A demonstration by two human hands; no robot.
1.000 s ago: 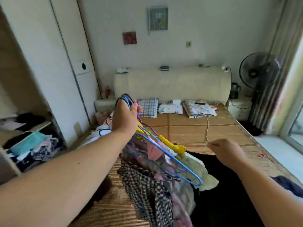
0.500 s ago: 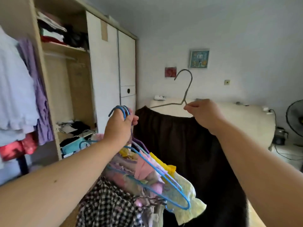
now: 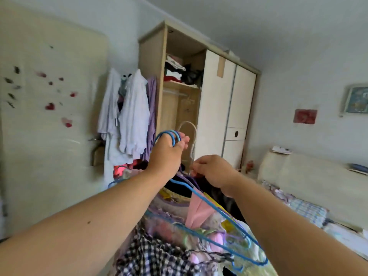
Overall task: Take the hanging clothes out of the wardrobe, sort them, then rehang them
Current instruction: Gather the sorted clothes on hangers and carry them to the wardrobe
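Lowered since half a second earlier: right hand (image 3: 213, 172), from high and apart to just right of and below the left fingers (image 3: 184, 140), bringing the pale wire hanger (image 3: 187, 122) in against the load. Turned leftward too: head view, now facing the open wardrobe (image 3: 215, 108).

Nearest, below the fingers: hanging clothes (image 3: 179, 226), sagging in one mixed stack of black-and-white check, pink, pale floral, yellow and lilac, all on hangers. Judged as carried by the hooks so that every garment travels in a single load and stays ready for rehanging.

At the left hand (image 3: 165, 154): fingers curled closed through the gathered hooks of the blue hangers (image 3: 169, 134), fist raised to let the fabric hang free. One blue hanger arm slanting down and rightward from the fingers across the stack.

At the right hand: fingertips pinched narrowly on the neck of the wire hanger, hook rising just behind and above the left fingers. Judged as a hand-over, hook offered to the left fist to join the blue hooks. Directly under the right fingers, touching the stack: dark garment (image 3: 221, 196), apparently on that hanger.

Beyond the fingers: wardrobe, left bay open, rail (image 3: 175, 93) largely bare, folded items on the shelf above. Left of the fingers and farther back: pale shirts (image 3: 133, 116) hung outside the wardrobe side. Far right: bed headboard (image 3: 308, 176).
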